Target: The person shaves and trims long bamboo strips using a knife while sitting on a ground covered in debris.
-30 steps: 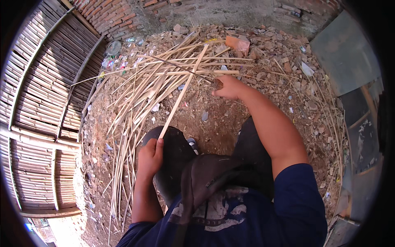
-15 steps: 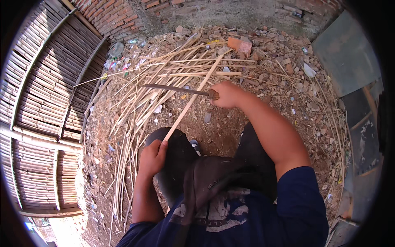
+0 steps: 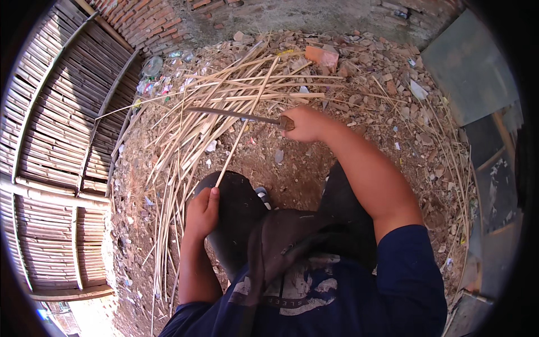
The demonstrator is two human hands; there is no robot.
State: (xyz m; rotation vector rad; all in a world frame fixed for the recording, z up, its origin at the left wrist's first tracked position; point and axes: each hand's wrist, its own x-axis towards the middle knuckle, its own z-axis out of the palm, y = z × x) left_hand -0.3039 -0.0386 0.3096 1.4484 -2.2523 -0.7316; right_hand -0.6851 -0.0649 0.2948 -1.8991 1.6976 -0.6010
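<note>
My left hand (image 3: 203, 212) is closed round the near end of a long pale bamboo strip (image 3: 232, 150), beside my left knee. The strip slants away and to the right, with its narrow side showing. In my right hand (image 3: 305, 123) is the wooden handle of a long-bladed knife (image 3: 233, 114), the fingers wrapped round it. Its dark blade points left and crosses the strip about midway. Whether blade and strip touch, I cannot tell. Beyond them lies a loose pile of split bamboo strips (image 3: 216, 92).
Dirt and rubble (image 3: 387, 121) cover the ground, with a broken brick (image 3: 322, 57) at the far side. A slatted bamboo wall (image 3: 50, 106) stands left, a brick wall (image 3: 258, 19) at the back, grey panels (image 3: 471, 67) right. My knees flank the near ground.
The bamboo strip has turned from its broad face to its narrow side, and its far end has swung left. My right hand and the knife have stayed nearly in place.
</note>
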